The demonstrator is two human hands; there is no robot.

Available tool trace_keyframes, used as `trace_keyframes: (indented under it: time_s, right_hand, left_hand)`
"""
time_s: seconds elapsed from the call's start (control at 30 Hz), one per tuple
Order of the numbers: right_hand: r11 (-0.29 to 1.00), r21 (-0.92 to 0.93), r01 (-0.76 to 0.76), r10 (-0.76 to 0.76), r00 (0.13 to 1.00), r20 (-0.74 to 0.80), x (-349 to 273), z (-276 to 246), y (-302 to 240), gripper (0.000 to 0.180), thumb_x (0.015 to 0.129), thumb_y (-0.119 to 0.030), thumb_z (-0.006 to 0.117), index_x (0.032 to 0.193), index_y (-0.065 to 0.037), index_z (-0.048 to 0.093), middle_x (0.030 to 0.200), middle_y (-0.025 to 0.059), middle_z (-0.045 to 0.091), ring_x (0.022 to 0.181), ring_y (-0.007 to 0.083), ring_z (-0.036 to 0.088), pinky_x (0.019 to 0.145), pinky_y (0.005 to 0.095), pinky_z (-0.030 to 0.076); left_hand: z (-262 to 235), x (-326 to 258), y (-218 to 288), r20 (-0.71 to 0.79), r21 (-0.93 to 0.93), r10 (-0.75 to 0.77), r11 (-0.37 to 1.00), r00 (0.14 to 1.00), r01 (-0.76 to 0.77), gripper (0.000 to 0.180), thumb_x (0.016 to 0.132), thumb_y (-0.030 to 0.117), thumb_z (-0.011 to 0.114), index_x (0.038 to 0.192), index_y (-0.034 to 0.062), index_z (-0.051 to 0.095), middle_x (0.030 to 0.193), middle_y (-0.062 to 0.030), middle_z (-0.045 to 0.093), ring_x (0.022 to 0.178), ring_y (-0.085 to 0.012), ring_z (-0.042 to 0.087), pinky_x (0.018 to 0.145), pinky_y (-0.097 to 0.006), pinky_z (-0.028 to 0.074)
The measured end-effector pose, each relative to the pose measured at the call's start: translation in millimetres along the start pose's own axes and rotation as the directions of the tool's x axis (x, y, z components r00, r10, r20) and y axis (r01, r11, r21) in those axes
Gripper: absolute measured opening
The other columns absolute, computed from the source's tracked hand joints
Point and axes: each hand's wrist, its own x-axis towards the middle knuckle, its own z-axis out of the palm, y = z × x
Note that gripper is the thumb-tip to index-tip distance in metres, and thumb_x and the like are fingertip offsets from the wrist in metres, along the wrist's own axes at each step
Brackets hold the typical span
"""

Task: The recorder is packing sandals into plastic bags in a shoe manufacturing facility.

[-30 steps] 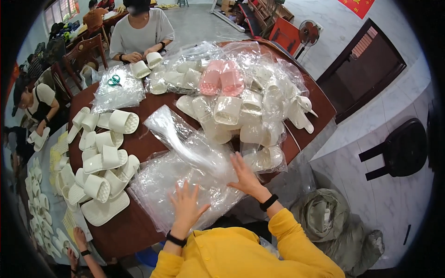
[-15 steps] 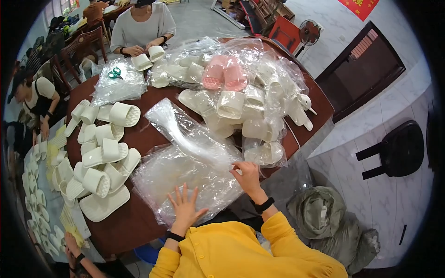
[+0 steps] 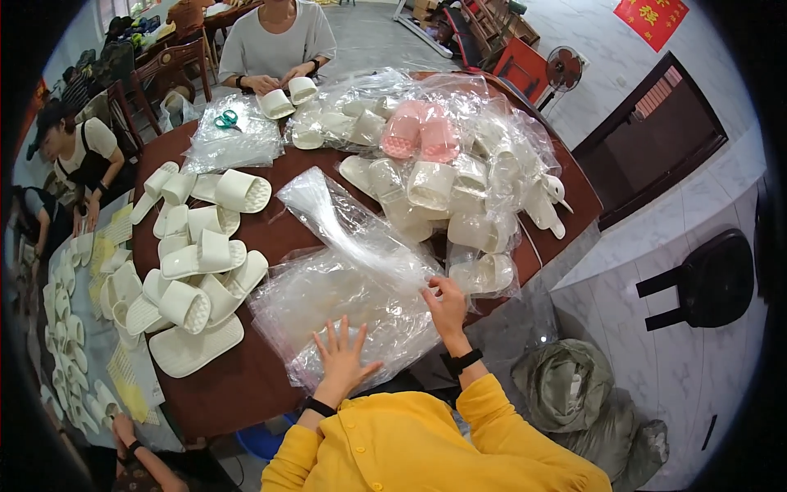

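I have my left hand (image 3: 340,361) pressed flat, fingers spread, on the pile of clear plastic bags (image 3: 344,316) at the near edge of the round brown table (image 3: 246,385), so that grip is released and only holding the pile down. My right hand (image 3: 447,307) is just to the right of the pile, its grip pinched on the edge of one bag (image 3: 344,225) that stretches away from the pile toward the table's centre. As I judge it, the thin film could tear if I pull too sharply, or the pinch could catch two sheets at once because they cling together. The whole pile might also slide off the near edge if my flat hand lifts. Left of the pile lie loose white slippers (image 3: 197,275); I count roughly a dozen, though they overlap too much to be sure. Beyond the pile sits a heap of bagged slippers (image 3: 459,189), too tangled in wrapping to count, with one pink pair (image 3: 418,135) among them. One pair of green scissors (image 3: 225,120) rests on more bags at the far left. Three other people sit around the table's far and left sides.
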Motion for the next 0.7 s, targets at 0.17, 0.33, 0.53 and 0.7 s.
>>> trace_keyframes:
  time_s: [0.17,0.33,0.53,0.7]
  right_hand:
    - [0.996,0.089,-0.029,0.031,0.999,-0.015,1.7,6.4,0.5,0.023,0.081,-0.009,0.071,0.104,-0.009,0.072,0.091,0.0077,0.066,0.073,0.0222,0.060,0.069,0.0334,0.048]
    - [0.992,0.120,-0.045,0.050,0.998,-0.037,5.4,0.2,-15.6,0.016,0.082,-0.009,0.071,0.098,-0.008,0.074,0.085,0.0082,0.067,0.074,0.0223,0.062,0.068,0.0331,0.049]
    - [0.999,0.023,0.024,-0.023,0.999,-0.046,-3.2,2.5,-20.2,0.015,0.085,-0.017,0.071,0.090,-0.003,0.071,0.081,0.0119,0.068,0.072,0.0245,0.063,0.068,0.0342,0.048]
    - [0.991,-0.125,0.054,-0.056,0.998,-0.019,-23.1,-13.3,-13.6,0.012,0.087,-0.013,0.067,0.089,-0.001,0.066,0.079,0.0137,0.066,0.071,0.0274,0.063,0.067,0.0365,0.048]
  left_hand:
    - [-36.3,12.4,0.7,0.123,0.007,-0.031,1.000,0.992,0.030,0.077,0.084,0.059,0.061,0.147,0.0190,0.041,0.156,-0.0210,0.024,0.142,-0.0481,0.018,0.107,-0.071,0.017]
    - [-57.9,48.3,-2.2,-0.029,-0.290,0.061,0.955,0.998,-0.067,0.064,0.084,0.030,0.070,0.140,0.0108,0.046,0.151,-0.0197,0.034,0.133,-0.0417,0.038,0.106,-0.051,0.035]
    - [-51.1,88.7,23.0,-0.261,-0.247,0.181,0.937,0.948,-0.247,0.077,0.083,0.025,0.071,0.149,0.0157,0.033,0.153,-0.0207,0.028,0.136,-0.0426,0.035,0.108,-0.051,0.035]
    - [-35.6,84.2,32.8,-0.089,-0.210,0.093,0.971,0.992,-0.110,0.087,0.081,0.024,0.071,0.154,0.0228,0.024,0.154,-0.0224,0.025,0.137,-0.0413,0.034,0.111,-0.057,0.029]
